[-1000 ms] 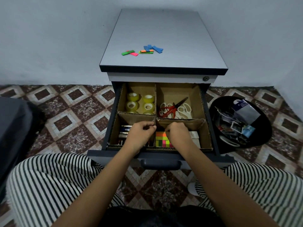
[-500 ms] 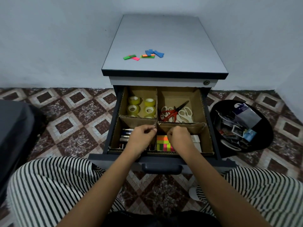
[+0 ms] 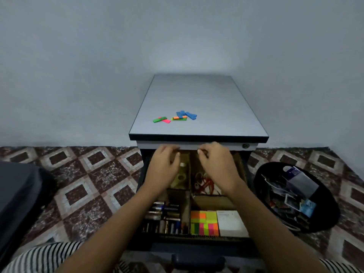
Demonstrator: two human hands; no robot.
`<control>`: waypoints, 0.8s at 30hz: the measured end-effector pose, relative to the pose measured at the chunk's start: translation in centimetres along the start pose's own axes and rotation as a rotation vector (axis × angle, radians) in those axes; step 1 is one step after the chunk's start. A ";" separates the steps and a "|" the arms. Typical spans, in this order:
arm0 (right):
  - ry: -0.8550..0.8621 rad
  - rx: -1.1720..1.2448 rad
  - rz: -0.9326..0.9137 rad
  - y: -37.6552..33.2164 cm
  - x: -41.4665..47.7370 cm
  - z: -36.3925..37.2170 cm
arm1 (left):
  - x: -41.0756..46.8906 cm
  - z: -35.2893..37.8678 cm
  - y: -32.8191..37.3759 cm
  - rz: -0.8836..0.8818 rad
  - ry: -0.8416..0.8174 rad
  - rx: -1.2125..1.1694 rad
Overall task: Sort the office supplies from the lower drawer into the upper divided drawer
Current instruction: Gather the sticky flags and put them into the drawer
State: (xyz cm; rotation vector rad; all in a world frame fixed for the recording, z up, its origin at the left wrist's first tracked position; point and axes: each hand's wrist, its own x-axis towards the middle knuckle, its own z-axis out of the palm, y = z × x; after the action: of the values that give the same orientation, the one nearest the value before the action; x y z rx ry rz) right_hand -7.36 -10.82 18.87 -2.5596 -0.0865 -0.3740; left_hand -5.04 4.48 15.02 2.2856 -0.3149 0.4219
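Over the cardboard-divided drawer [image 3: 212,201], left hand [image 3: 164,168] and right hand [image 3: 216,166] curl fingers, grip impossible to tell

Left hand [image 3: 164,167] and right hand [image 3: 216,164] reach forward, curled (both blurred).

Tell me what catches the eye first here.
Two bare hands, left hand and right hand, reach over the far compartments of the open cardboard-divided drawer. Neon sticky-note pads glow in its near right compartment, and bright paper strips lie scattered on the grey cabinet top.
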 end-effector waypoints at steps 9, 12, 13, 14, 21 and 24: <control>-0.125 -0.351 -0.102 1.0 9.2 1.3 | 9.2 -0.9 -1.6 0.092 -0.033 0.469; -0.175 -0.347 -0.031 1.2 11.0 1.3 | 10.7 -1.3 -2.0 -0.017 -0.068 0.571; -0.191 -0.332 -0.010 1.3 11.3 1.3 | 10.9 -1.3 -2.2 -0.042 -0.082 0.607; -0.209 -0.315 0.008 1.4 11.7 1.4 | 11.1 -1.4 -2.4 -0.059 -0.089 0.635; -0.229 -0.371 0.008 1.8 12.4 2.3 | 10.9 -1.2 -3.8 -0.008 -0.033 0.622; -0.174 -0.397 0.013 1.7 11.8 2.7 | 10.3 -1.2 -4.0 0.024 -0.009 0.588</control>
State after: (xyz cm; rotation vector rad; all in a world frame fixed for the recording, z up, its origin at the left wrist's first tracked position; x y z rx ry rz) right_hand 4.89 -11.03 19.17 -2.9805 -0.0645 -0.1750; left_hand 5.53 7.08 17.16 2.8572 -0.2442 0.5742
